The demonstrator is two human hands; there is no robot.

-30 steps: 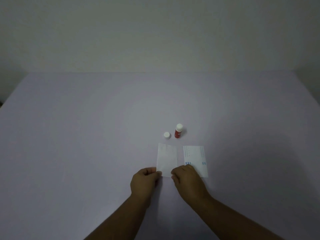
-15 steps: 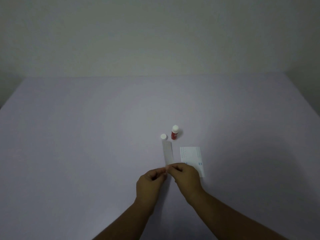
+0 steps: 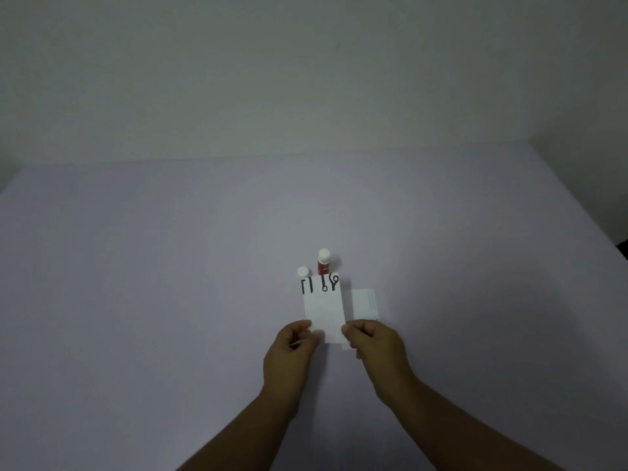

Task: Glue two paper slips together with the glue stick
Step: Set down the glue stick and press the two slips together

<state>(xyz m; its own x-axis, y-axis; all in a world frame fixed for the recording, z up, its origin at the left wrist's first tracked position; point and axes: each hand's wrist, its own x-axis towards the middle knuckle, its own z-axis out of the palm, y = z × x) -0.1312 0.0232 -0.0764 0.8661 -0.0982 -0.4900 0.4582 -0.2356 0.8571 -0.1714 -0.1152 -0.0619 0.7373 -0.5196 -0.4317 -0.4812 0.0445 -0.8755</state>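
Note:
A white paper slip [image 3: 323, 307] with black marks along its far edge is held up between both hands. My left hand [image 3: 292, 355] pinches its near left corner and my right hand [image 3: 377, 348] pinches its near right corner. A second white slip [image 3: 363, 304] lies flat on the table just to the right, partly behind the held one. The red glue stick [image 3: 324, 262] stands upright beyond the slips with its white tip showing. Its white cap [image 3: 302, 271] sits on the table to its left.
The pale lilac table [image 3: 170, 283] stretches wide on all sides. A plain wall rises behind its far edge. A dark edge shows at the far right of the table.
The held slip was lifted, turned edge-on, and now faces me with its marked side showing. Both hands stayed at its near edge, spreading apart to the corners.

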